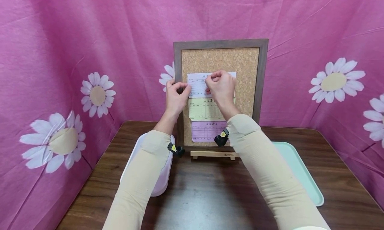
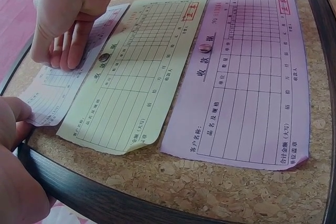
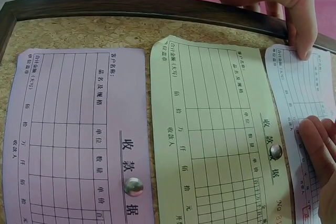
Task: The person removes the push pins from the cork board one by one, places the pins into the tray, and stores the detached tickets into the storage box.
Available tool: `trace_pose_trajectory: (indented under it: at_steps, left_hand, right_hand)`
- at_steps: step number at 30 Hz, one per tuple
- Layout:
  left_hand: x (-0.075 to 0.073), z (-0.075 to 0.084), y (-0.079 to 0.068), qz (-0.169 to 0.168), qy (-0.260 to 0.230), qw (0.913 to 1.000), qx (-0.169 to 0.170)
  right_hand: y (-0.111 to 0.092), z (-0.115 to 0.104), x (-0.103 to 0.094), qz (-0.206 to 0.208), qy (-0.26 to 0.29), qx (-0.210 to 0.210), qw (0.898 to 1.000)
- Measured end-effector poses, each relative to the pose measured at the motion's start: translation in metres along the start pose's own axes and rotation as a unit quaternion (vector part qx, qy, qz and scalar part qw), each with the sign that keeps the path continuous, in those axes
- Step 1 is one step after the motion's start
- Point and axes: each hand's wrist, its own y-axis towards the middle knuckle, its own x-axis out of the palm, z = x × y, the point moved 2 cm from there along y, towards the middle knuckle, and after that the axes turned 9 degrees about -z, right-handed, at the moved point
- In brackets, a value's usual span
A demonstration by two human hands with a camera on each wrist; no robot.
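Observation:
A white receipt slip [image 1: 196, 86] lies against the cork board [image 1: 220, 60], above a yellow-green slip [image 1: 204, 111] and a purple slip [image 1: 205, 133]. My left hand [image 1: 176, 98] pinches the white slip's left edge beside the frame, thumb on its face. Over the white slip's upper part, my right hand [image 1: 221, 88] has thumb and index finger brought together, the other fingers curled. Whatever sits between those fingertips is hidden. Round metal thumbtacks show at the headings of the yellow-green slip [image 3: 275, 152] and the purple slip [image 3: 133, 187].
A dark wooden frame [image 1: 261, 90] borders the board, which stands upright on a light wooden easel [image 1: 210, 154]. At the left, partly under my forearm, is a pale lilac bin [image 1: 163, 181]. A mint-green tray [image 1: 297, 166] lies right on the brown table [image 1: 192, 203]. Pink flowered cloth [image 1: 135, 40] hangs behind.

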Motion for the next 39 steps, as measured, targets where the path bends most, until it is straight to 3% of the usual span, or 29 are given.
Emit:
trace_pose_trajectory:
  at_steps: [39]
  left_hand:
    - [-0.0011, 0.0002, -0.0007, 0.002, -0.012, 0.9999, -0.012]
  right_hand:
    - [-0.0027, 0.0055, 0.0001, 0.008, 0.026, -0.020, 0.999]
